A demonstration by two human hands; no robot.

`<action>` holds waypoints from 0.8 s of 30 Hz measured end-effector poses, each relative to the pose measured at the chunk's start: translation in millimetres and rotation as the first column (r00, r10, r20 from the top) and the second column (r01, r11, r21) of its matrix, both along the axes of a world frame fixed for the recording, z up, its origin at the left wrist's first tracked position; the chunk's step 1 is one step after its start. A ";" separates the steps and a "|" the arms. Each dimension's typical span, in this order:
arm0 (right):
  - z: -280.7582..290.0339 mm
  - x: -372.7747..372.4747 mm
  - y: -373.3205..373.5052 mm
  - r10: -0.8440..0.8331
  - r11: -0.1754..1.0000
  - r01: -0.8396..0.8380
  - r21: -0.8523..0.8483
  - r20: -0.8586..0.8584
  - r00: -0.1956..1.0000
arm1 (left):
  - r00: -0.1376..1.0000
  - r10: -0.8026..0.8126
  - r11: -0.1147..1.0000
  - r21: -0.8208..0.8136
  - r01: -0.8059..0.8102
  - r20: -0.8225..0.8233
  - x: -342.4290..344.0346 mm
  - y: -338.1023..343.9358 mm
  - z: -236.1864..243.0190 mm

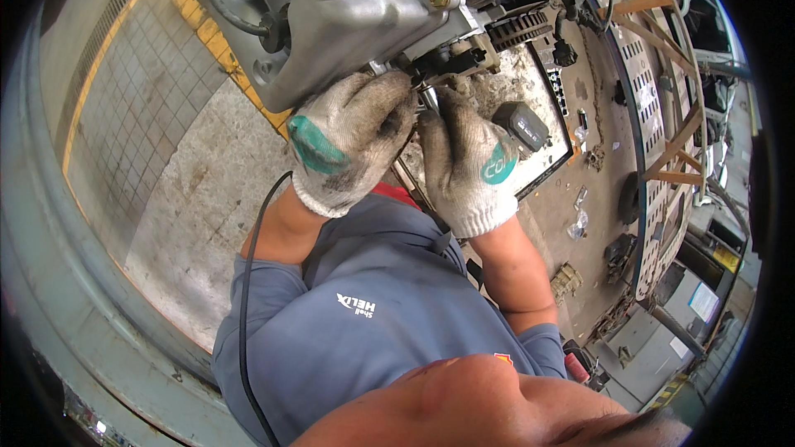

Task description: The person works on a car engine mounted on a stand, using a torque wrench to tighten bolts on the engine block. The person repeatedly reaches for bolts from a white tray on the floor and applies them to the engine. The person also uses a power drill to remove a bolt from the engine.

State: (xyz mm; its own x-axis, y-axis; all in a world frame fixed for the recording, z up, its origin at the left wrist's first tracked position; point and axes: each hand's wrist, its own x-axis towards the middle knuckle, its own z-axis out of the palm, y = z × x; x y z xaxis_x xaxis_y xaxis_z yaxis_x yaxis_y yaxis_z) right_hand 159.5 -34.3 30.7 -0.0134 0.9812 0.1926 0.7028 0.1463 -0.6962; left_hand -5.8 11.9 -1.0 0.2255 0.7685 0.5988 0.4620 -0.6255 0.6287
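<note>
Both hands wear dirty white knit gloves with green patches. My left hand (352, 136) is closed against the lower edge of a silver engine cover (348, 16), its curled fingertips hiding whatever they hold. My right hand (464, 157) is closed around a slim shiny metal piece (429, 96), which looks like a tool, beside my left fingertips. Just above the fingers sits a black fitting (455, 62) on a metal housing of the engine. Hoses and cables run over the engine's top.
A light tray (553, 157) under the engine carries a black battery-like block (519, 124). At the right are a slotted metal rack (650, 74) with wooden bars, plus scattered parts on the floor. A tiled floor (141, 91) with yellow edging lies left. A black cable (247, 281) hangs beside my left arm.
</note>
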 end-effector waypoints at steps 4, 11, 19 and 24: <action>-1.0 9.0 1.5 -0.222 0.886 -0.077 -0.457 -0.565 0.795 | 1.000 0.014 1.000 -0.014 -0.014 0.020 0.3 -1.4 0.9; -31.1 7.6 -7.0 -0.399 0.836 -0.365 -0.409 -0.911 0.107 | 1.000 0.005 0.999 -0.037 -0.004 0.025 1.3 -2.6 1.6; -8.9 2.0 -1.4 0.001 0.996 -0.016 -0.093 -0.158 0.987 | 0.999 0.026 0.999 0.018 -0.027 0.040 0.5 -0.7 -4.8; -24.2 12.5 -4.8 -0.342 0.850 -0.211 -0.483 -0.810 0.477 | 0.999 0.032 0.997 0.072 -0.033 0.023 0.2 -0.7 -7.8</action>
